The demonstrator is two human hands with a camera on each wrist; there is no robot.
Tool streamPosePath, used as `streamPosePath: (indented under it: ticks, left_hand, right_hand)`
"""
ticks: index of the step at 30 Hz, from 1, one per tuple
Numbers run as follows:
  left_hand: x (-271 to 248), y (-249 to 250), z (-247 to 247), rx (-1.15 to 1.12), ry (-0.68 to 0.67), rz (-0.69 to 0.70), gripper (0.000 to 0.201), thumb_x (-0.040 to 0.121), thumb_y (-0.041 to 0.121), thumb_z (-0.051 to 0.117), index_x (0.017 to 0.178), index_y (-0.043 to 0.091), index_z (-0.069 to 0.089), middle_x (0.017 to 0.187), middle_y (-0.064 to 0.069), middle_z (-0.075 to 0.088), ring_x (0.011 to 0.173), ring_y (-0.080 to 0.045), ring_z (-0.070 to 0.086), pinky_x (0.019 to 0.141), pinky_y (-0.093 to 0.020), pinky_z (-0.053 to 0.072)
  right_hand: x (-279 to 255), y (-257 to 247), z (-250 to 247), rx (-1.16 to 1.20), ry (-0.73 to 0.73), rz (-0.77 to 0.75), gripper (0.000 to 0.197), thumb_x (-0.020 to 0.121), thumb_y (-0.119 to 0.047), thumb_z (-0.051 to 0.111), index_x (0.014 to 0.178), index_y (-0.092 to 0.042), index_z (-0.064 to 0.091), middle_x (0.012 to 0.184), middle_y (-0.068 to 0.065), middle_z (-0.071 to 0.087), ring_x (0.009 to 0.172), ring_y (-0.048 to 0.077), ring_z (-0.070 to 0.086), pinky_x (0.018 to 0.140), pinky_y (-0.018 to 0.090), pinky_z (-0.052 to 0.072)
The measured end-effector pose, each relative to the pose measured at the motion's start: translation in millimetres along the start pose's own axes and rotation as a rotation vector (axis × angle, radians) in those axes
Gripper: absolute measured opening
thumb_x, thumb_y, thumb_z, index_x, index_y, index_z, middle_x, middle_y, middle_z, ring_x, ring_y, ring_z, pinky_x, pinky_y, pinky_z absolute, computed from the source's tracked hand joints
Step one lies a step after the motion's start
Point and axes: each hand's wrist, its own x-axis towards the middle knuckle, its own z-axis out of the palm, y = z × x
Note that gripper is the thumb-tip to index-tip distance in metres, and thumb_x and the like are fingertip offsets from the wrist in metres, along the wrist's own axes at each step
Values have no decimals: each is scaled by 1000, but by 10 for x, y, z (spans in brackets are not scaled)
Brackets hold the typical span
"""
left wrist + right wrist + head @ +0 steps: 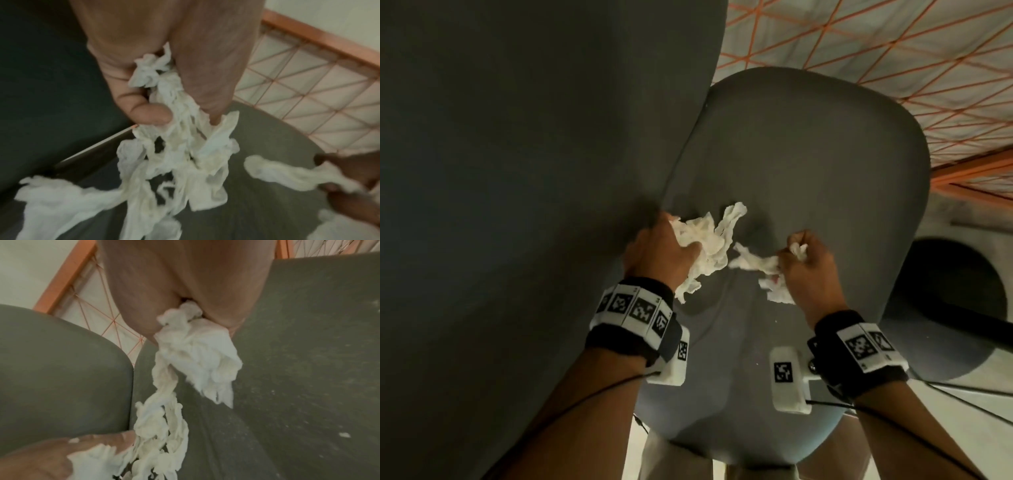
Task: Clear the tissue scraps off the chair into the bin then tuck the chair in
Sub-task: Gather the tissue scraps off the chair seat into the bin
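The left hand has its fingers curled round a bunch of tissue scraps, and the right hand clutches a smaller wad. Both bunches hang just over the grey chair seat, near its backrest. A dark round bin stands right of the chair.

Head view: from above, facing steeply down onto the grey chair seat, with both forearms entering from the bottom edge and patterned floor at upper right. Left wrist view: very close, looking along the left hand toward the seat and chair back. Right wrist view: equally close, along the right hand. All three share the seat; each wrist view catches the opposite hand at its lower edge.
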Motion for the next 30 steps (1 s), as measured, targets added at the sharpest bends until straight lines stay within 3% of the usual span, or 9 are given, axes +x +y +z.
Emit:
streamPosePath:
  ticks: [2, 4, 6, 11, 16, 19, 23, 27, 30]
  left_hand:
    - [30, -24, 105, 90, -31, 17, 46, 85, 43, 65, 124, 22, 51, 116, -8, 63, 107, -30, 59, 86, -38, 49]
    - [39, -31, 182, 149, 2, 75, 31, 92, 38, 57, 116, 19, 58, 109, -9, 67, 101, -29, 62, 84, -40, 53]
    - [32, -41, 211, 115, 55, 111, 25, 96, 35, 50, 109, 16, 61, 105, -8, 68, 97, -28, 63, 79, -38, 53]
    - [-160, -73, 94, -161, 160, 111, 24, 98, 31, 47, 112, 14, 56, 101, 0, 57, 92, -15, 51, 75, -28, 39]
    - [-555, -257, -33, -268, 259, 140, 18, 97, 31, 48, 100, 16, 57, 87, 4, 55, 76, -10, 50, 57, -17, 31]
    - [-716, -460, 24, -404, 232, 95, 7, 89, 26, 60, 84, 21, 60, 77, 8, 64, 67, -1, 58, 58, -12, 41]
    - [-836, -599, 151, -499, 142, 0, 28, 84, 2, 57, 78, 29, 53, 83, 8, 71, 83, -7, 66, 68, -23, 49]
    - [-724, -464, 202, -414, 123, -47, 10, 89, 16, 55, 96, 23, 55, 82, 6, 65, 70, -5, 61, 51, -15, 44]
    - [-449, -308, 273, -299, 128, -10, 20, 87, 37, 57, 102, 24, 56, 86, 4, 63, 79, -18, 63, 70, -28, 50]
  right_hand:
    - [-38, 61, -42, -54, 25, -24, 16, 86, -2, 48, 83, -18, 52, 72, 5, 59, 63, 20, 60, 60, 41, 55]
    - [-71, 71, -6, -80, -4, -10, 12, 89, -8, 51, 92, -20, 56, 74, -1, 62, 59, 9, 61, 52, 24, 51]
    - [-64, 84, 102, -152, -70, -28, 15, 89, -16, 56, 102, -25, 55, 85, -4, 65, 54, -2, 60, 50, 16, 47]
    - [55, 107, 454, -560, -262, -206, 47, 88, -39, 59, 129, -45, 37, 107, -5, 62, 87, 20, 65, 81, 41, 56]
    - [178, 106, 534, -698, -184, -223, 46, 93, -39, 52, 137, -33, 41, 132, 0, 56, 110, 31, 61, 90, 42, 50]
    - [182, 125, 535, -723, -186, -220, 37, 94, -39, 49, 125, -19, 54, 124, 6, 59, 107, 34, 61, 88, 41, 50]
    - [137, 125, 408, -586, -90, -205, 36, 89, -46, 47, 89, -12, 59, 86, 7, 62, 82, 32, 62, 68, 31, 42]
    - [18, 122, 149, -438, -30, -47, 74, 81, -79, 35, 65, -12, 61, 64, 5, 65, 65, 25, 64, 63, 33, 49]
    - [-76, 150, -17, -445, -9, -12, 78, 89, -72, 33, 61, -3, 58, 59, 10, 62, 61, 28, 61, 60, 33, 45]
